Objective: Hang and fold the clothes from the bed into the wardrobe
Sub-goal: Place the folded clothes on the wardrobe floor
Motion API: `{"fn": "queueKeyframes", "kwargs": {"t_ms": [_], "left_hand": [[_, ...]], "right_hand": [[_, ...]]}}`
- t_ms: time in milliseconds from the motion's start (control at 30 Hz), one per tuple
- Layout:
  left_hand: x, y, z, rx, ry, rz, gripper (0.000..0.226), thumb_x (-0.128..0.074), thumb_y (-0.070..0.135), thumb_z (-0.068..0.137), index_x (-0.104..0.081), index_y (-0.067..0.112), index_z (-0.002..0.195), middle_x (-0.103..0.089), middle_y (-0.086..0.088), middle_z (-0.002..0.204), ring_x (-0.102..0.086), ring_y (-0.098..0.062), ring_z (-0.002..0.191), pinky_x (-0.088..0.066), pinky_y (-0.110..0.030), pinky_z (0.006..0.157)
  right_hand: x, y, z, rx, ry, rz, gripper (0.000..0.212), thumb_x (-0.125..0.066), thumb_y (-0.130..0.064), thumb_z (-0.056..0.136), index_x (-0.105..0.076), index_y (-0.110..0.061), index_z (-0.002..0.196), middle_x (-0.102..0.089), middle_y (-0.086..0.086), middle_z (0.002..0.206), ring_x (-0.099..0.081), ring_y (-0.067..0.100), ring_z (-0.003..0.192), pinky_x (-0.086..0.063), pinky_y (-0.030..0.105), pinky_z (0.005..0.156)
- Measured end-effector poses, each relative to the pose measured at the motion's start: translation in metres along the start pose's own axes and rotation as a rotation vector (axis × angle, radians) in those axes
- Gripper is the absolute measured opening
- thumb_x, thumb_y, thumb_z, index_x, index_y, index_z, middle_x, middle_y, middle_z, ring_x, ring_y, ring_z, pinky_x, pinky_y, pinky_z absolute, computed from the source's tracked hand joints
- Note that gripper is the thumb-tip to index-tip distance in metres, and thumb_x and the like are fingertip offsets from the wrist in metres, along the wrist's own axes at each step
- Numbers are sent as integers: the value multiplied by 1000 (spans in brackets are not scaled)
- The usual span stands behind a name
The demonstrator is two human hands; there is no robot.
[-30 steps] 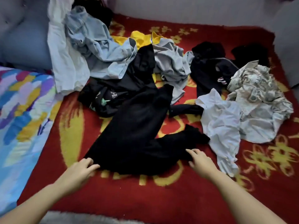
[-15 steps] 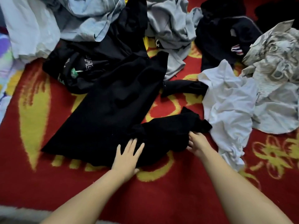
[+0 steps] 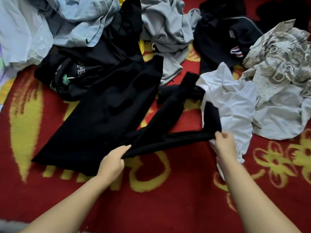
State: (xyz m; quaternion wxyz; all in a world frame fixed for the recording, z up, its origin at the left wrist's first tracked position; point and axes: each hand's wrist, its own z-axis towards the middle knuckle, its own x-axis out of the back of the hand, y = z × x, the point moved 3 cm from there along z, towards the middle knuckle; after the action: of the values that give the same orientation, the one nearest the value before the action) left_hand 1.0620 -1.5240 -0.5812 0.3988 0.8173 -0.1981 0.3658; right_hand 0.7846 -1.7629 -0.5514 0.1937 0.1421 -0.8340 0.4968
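Observation:
A black garment [image 3: 107,115] lies spread on the red and yellow bed cover [image 3: 151,199]. Its near edge is pulled taut between both hands. My left hand [image 3: 112,162] pinches that edge near the garment's middle. My right hand [image 3: 222,143] grips the edge's right end, where a black flap [image 3: 212,116] stands up. A long black strip [image 3: 175,100] of the garment runs up and to the right. The wardrobe is not in view.
Crumpled clothes lie beyond: a white shirt [image 3: 235,105] against my right hand, a patterned beige piece [image 3: 282,64], a dark jacket [image 3: 223,37], a grey top [image 3: 166,31], a light blue shirt [image 3: 80,15], a black printed top [image 3: 75,73].
Both hands went from reaching and pressing on the black garment to gripping its near edge. The right hand pulled its end to the right, unfolding the bunched part.

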Motion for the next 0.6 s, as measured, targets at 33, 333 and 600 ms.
{"fn": "queueKeyframes", "kwargs": {"t_ms": [33, 333, 600], "left_hand": [[-4, -1, -3, -32, -49, 49, 70, -42, -6, 83, -39, 28, 145, -35, 3, 152, -29, -13, 141, -26, -24, 111], [-25, 14, -19, -131, -130, 290, 73, -44, 35, 82, -23, 28, 151, -18, -6, 157, -14, -19, 145, -16, -36, 114], [-31, 75, 52, -77, -43, 272, 56, -48, 36, 96, -26, 31, 148, -49, 0, 118, -47, -21, 114, -39, -34, 91]], "right_hand": [[-3, 17, 2, -129, 0, -10, 16, -45, 0, 88, -47, -9, 75, -44, 12, 71, -44, 25, 71, -40, 33, 63], [-66, -63, -15, 497, -29, -218, 46, -54, -9, 91, -42, 1, 135, -45, 18, 132, -43, 26, 123, -29, 22, 102], [-170, -55, -5, 137, -476, -698, 101, -60, -46, 89, 14, -15, 151, -41, 17, 144, -48, 35, 124, -45, 43, 97]]}}
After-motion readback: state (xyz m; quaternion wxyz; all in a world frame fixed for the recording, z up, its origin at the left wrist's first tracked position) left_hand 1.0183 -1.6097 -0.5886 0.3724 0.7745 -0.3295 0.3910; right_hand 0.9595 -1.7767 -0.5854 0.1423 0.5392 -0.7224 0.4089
